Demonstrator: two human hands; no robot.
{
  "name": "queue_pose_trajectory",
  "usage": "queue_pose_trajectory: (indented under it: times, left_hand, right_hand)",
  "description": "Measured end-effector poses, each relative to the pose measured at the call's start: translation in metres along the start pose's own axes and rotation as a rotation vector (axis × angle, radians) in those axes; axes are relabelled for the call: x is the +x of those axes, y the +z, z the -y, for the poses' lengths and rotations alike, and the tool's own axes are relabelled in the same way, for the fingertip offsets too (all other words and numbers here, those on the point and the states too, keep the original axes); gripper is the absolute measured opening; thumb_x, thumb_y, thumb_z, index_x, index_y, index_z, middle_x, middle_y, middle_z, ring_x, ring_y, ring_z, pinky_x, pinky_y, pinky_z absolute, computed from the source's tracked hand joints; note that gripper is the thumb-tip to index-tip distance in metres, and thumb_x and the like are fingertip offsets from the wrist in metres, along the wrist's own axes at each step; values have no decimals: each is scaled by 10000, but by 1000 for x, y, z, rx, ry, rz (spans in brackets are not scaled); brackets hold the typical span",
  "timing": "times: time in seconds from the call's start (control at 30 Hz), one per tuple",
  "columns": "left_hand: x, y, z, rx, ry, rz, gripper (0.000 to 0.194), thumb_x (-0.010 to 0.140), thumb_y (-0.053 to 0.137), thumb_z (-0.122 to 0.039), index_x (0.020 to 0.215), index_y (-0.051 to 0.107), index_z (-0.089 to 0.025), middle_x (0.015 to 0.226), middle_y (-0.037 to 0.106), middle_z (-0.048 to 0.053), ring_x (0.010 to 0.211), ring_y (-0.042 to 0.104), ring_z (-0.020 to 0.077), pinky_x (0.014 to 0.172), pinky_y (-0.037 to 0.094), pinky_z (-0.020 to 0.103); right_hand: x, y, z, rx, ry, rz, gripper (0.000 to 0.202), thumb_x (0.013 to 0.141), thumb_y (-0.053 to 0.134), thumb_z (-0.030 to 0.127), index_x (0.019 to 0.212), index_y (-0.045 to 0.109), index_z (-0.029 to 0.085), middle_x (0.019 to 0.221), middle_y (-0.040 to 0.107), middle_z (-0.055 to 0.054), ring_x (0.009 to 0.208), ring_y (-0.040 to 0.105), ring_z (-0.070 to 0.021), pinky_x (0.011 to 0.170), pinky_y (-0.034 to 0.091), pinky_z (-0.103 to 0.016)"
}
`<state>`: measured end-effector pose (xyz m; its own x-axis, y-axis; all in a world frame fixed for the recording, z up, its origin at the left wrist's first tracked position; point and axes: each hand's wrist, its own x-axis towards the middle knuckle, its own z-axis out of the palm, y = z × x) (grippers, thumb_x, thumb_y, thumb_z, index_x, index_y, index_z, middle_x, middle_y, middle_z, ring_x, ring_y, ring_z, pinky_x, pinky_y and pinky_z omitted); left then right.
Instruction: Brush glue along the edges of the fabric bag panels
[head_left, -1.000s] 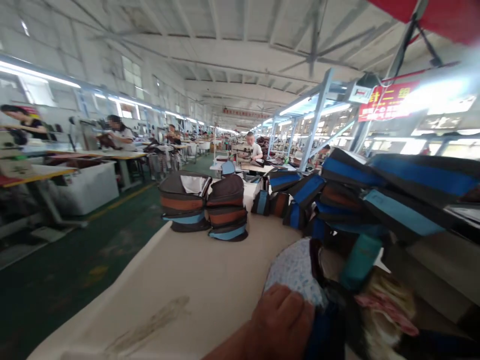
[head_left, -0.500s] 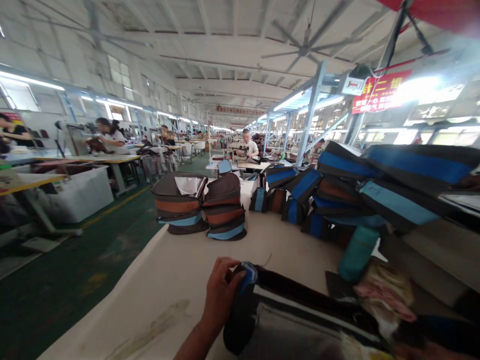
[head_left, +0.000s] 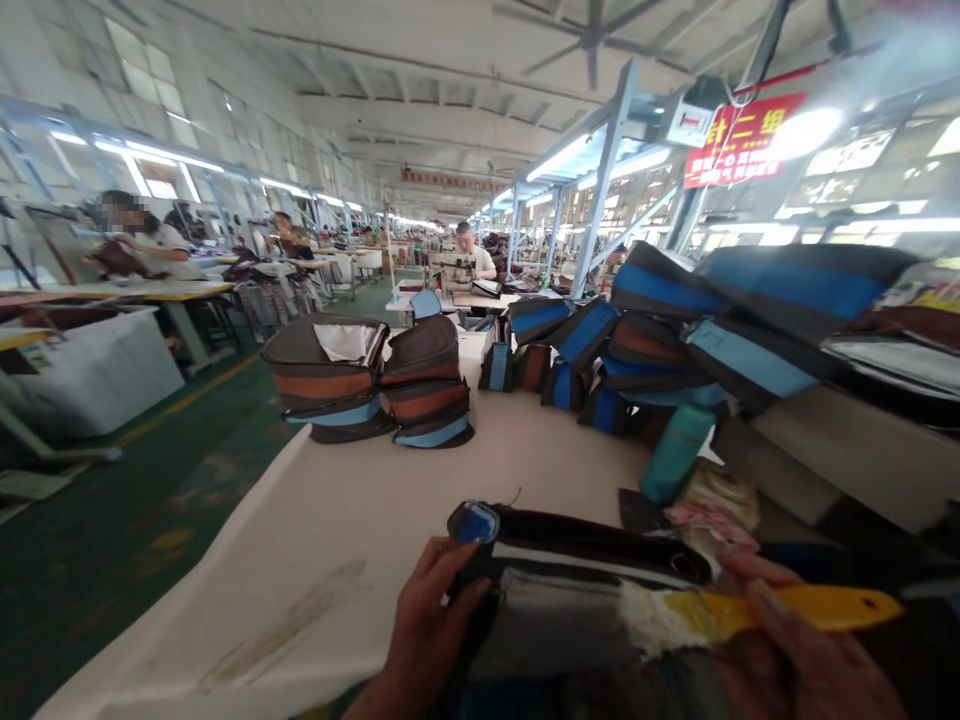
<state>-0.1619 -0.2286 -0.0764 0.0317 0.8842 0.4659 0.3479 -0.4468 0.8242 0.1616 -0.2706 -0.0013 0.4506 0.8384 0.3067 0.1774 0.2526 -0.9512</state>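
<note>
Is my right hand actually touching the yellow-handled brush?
Touching: the head view shows the right hand gripping the yellow-handled brush, its thumb lying across the handle.

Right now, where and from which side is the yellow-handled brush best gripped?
Probably by the yellow handle, from the person's right: its slim end sticks out rightward past the right hand's fingers, while the ragged pale bristles point left.

Yellow brush (head_left: 697, 612) horiz., pale bristles over dk-grey fabric pc (head_left: 555, 620)
</note>
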Motion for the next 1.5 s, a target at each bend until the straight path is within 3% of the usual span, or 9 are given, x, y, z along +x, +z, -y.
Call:
queue_pose_trajectory:
  times: [0.2, 0.33, 0.5, 0.67, 0.83, 1.0, 1.13, 1.3, 1.5]
  left_hand:
    - [34, 19, -42, -145, -29, 145, 214, 893, 591, -275, 1057, 729, -265, 1013, 665, 51, 968, 633, 205, 846, 537, 304]
    - [42, 33, -54, -193, -21, 167, 254, 870, 626, -283, 1104, 723, -277, 1068, 677, 51, 1013, 640, 216, 868, 544, 302]
    - [40, 43, -55, -262, -8, 182, 201, 875, 637, -289, 1049, 734, -265, 1084, 675, 43, 1021, 641, 196, 881, 541, 273]
    - [39, 43, -49, -224, -71, 113, 231, 839, 677, -322, 1051, 743, -261, 1129, 684, 42, 1080, 627, 218, 912, 543, 295]
    - [38, 44, -49, -231, -138, 84, 266, 817, 685, -351, 1057, 749, -254, 1164, 686, 44, 1106, 628, 241, 965, 533, 347]
    - [38, 43, -51, -262, -119, 57, 246, 805, 699, -318, 1042, 751, -280, 1074, 711, 20, 1050, 649, 220, 919, 553, 318]
    - [40, 43, -49, -270, -139, 77, 257, 806, 701, -329, 1050, 751, -263, 1104, 710, 31, 1061, 653, 231, 918, 555, 322]
    - [40, 45, -38, -264, -168, 28, 279, 789, 718, -345, 1055, 748, -265, 1202, 683, 29, 1132, 630, 241, 1001, 515, 353]
    - [34, 45, -28, -142, -144, -14, 308, 778, 712, -413, 1046, 743, -267, 1193, 676, 37, 1120, 631, 256, 965, 537, 355]
  right_hand:
    - [-3, 49, 41, 239, 82, 60, 254, 702, 826, 405, 780, 693, 202, 611, 587, -12, 502, 519, -145, 462, 468, -253]
    - [8, 79, 42, 305, 50, 97, 229, 811, 738, 407, 794, 637, 202, 538, 468, 48, 475, 409, -98, 428, 353, -196]
    - [33, 105, 39, 196, -15, 154, 263, 859, 671, 423, 774, 604, 184, 519, 446, 65, 476, 422, -100, 456, 366, -208]
    - [43, 101, 41, 214, -60, 21, 237, 862, 675, 411, 824, 605, 187, 526, 452, 70, 493, 456, -114, 478, 389, -220]
    - [42, 100, 40, 217, -73, 158, 241, 881, 647, 398, 780, 596, 185, 535, 438, 66, 494, 429, -107, 482, 392, -219]
    - [41, 104, 42, 63, -182, 52, 239, 897, 624, 383, 754, 604, 192, 568, 498, 48, 525, 480, -114, 508, 404, -221]
    - [36, 105, 42, -3, -236, 163, 245, 921, 585, 379, 764, 616, 193, 605, 531, 30, 559, 528, -129, 539, 426, -237]
    - [37, 103, 37, -12, -256, 92, 234, 923, 584, 373, 773, 618, 197, 616, 516, 35, 547, 495, -124, 538, 412, -239]
    - [34, 104, 31, -75, -301, 158, 230, 919, 583, 365, 781, 642, 190, 687, 589, -6, 619, 563, -148, 579, 433, -245]
